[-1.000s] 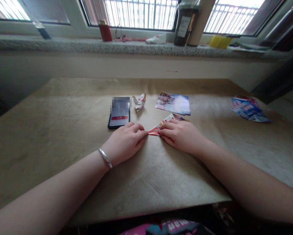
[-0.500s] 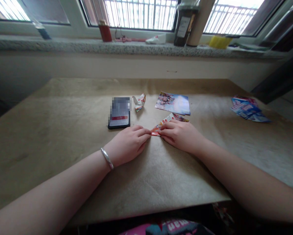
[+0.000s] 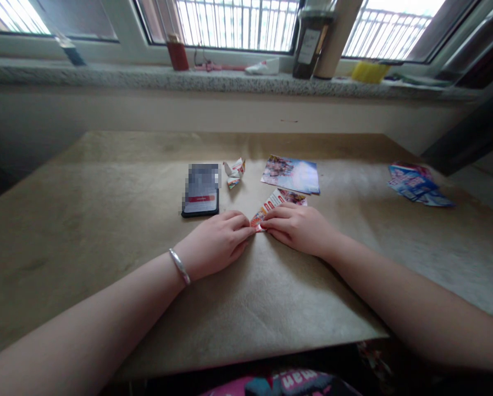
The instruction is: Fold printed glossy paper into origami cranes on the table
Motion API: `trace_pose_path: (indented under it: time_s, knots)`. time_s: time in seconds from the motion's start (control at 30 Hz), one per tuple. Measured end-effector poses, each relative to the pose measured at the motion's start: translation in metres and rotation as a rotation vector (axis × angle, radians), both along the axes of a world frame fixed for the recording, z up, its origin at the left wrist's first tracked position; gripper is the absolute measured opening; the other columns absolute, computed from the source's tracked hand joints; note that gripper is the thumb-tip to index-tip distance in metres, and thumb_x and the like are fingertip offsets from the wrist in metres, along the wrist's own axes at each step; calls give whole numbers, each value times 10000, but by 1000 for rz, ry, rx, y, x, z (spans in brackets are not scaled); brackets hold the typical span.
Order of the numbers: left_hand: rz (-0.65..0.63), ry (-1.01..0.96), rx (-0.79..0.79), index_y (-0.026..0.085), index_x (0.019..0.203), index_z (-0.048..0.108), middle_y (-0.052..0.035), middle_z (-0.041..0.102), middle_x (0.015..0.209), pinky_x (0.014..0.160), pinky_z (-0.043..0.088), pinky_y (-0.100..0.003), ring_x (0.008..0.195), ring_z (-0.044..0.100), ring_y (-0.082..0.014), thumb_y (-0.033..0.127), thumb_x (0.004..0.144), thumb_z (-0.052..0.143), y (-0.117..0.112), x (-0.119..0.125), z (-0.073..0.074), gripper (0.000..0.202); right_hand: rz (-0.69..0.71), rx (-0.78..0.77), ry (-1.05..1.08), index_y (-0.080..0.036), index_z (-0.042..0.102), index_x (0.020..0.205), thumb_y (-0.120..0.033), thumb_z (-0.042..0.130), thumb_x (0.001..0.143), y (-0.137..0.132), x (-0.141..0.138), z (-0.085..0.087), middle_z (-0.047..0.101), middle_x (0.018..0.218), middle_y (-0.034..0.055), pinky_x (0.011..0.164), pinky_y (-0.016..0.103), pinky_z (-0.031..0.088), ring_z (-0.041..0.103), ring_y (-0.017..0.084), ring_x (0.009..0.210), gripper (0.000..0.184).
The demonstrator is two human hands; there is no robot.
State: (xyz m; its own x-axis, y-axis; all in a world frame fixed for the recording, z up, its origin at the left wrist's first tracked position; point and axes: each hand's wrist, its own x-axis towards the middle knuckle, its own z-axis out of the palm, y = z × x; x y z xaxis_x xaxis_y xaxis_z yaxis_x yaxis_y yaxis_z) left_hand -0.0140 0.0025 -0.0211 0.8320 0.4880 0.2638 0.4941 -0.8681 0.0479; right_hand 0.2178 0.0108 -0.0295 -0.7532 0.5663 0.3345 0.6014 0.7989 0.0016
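Note:
A folded piece of printed paper (image 3: 273, 202) lies on the table between my hands, its near end narrow and its far part wider. My left hand (image 3: 219, 241), with a silver bangle at the wrist, pinches the near left tip of the paper. On the right side, my right hand (image 3: 298, 226) presses its closed fingers on the paper's lower edge and covers part of it. Beyond the hands stands a small folded paper figure (image 3: 234, 172), and to its right lie flat printed sheets (image 3: 292, 174).
A phone (image 3: 201, 192) lies just beyond my left hand. Blue and red printed papers (image 3: 418, 184) are piled at the right. The table (image 3: 106, 220) meets a wall below a stone windowsill (image 3: 131, 77), which holds a red container (image 3: 177, 53) and a dark jar (image 3: 310, 47).
The folded paper has turned a little and shifted left, showing more of its printed face. My right hand has moved slightly left with it; my left hand has barely moved.

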Motion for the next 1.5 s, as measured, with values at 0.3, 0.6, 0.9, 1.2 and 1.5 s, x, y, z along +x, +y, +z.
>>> trace_pose_path:
  time_s: [0.3,0.6,0.9,1.2,1.5]
  knots:
    - [-26,-20,-39,146,1227,544,-95,594,1212,995,466,-376,1146,524,-208,188,911,446,1,0,-4,333,-15,-27,13,-218,707,984,-291,482,916,1,0,0,687,1002,64,750,296,469,594,182,911,246]
    - [-2,14,9,149,1228,558,-102,597,1220,960,487,-407,1132,534,-228,188,910,440,-3,2,-1,342,6,34,-12,-219,702,928,-251,469,916,-2,-1,3,687,940,48,689,275,433,573,170,851,236]
    - [14,101,77,135,1240,536,-100,600,1220,918,488,-409,1102,548,-243,195,907,457,-6,4,2,348,39,35,-41,-224,693,929,-227,448,917,-2,-2,4,688,959,40,681,269,397,549,165,824,246]
    - [37,196,129,91,1212,547,-137,591,1217,918,467,-404,1091,545,-251,192,891,446,-13,12,8,352,32,74,-127,-197,669,810,-216,470,888,-4,-6,17,659,848,53,650,280,356,531,164,766,215]
    - [28,140,97,110,1188,562,-127,605,1190,902,484,-396,1073,564,-244,182,879,483,-12,10,7,327,-19,12,-178,-197,675,787,-185,508,825,-5,5,21,665,841,56,663,283,373,571,169,767,172]
